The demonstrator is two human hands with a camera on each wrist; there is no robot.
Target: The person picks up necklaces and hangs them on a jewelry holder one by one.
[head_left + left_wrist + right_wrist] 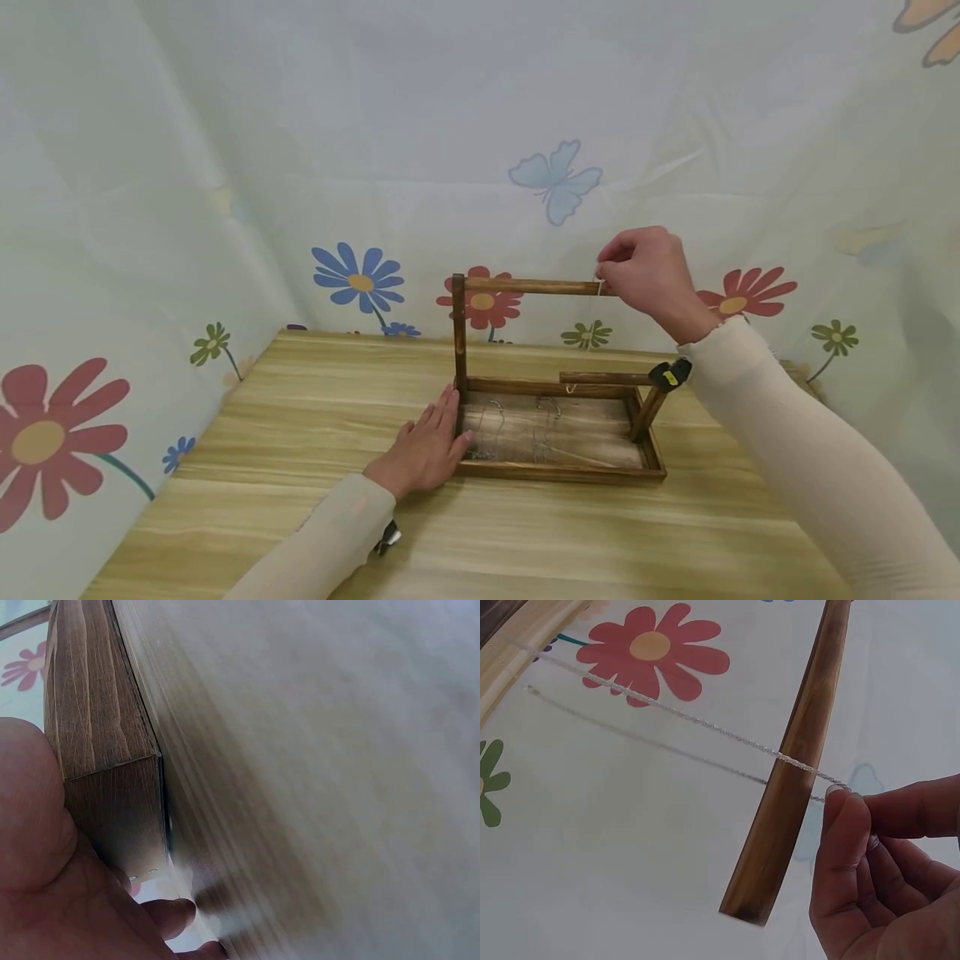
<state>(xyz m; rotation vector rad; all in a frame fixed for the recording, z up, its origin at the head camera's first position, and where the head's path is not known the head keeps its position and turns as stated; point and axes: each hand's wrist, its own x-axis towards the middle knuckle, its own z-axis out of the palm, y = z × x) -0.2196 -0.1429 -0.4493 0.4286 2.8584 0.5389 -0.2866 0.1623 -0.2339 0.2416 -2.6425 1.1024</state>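
A dark wooden jewellery stand [459,333] has an upper bar [532,287], a shorter lower bar [607,378] and a shallow tray base [555,472]. Above the upper bar's free end, my right hand [648,271] pinches a thin silver chain [705,724] between thumb and forefinger. In the right wrist view one strand passes in front of the bar and another behind it, both hanging away from the fingertips. My left hand [423,446] rests at the tray's left end, fingers extended along its side. The left wrist view shows the palm beside the tray's corner [112,765].
Several fine chains [543,425] lie in the tray, with a small bunched one [480,455] at its left front. A small loop [570,388] hangs at the lower bar's left end. The stand is on a wood-grain table [300,400], with a flower-printed cloth [420,192] behind.
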